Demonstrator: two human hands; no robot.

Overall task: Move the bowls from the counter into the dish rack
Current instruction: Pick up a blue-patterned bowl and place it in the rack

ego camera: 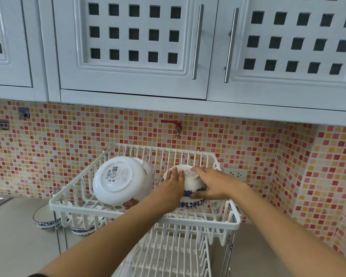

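Forearms reach into rack point(224, 224) upper tier. Big bowl point(119, 181) tilted at left. Left hand point(175, 179) and right hand point(210, 183) both clamp upturned blue-band bowl point(190, 188) (glazed ceramic: slippery, breakable, grip by sides). Two bowls point(46, 218) remain on counter.

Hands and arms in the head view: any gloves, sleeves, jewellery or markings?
Both the left hand and the right hand are bare: no gloves, and no rings show on the fingers. No watch or bracelet at either wrist. Both forearms are uncovered along nearly their whole visible length. A sliver of dark fabric at the bottom left edge may be a sleeve on the left arm; too little shows to tell.
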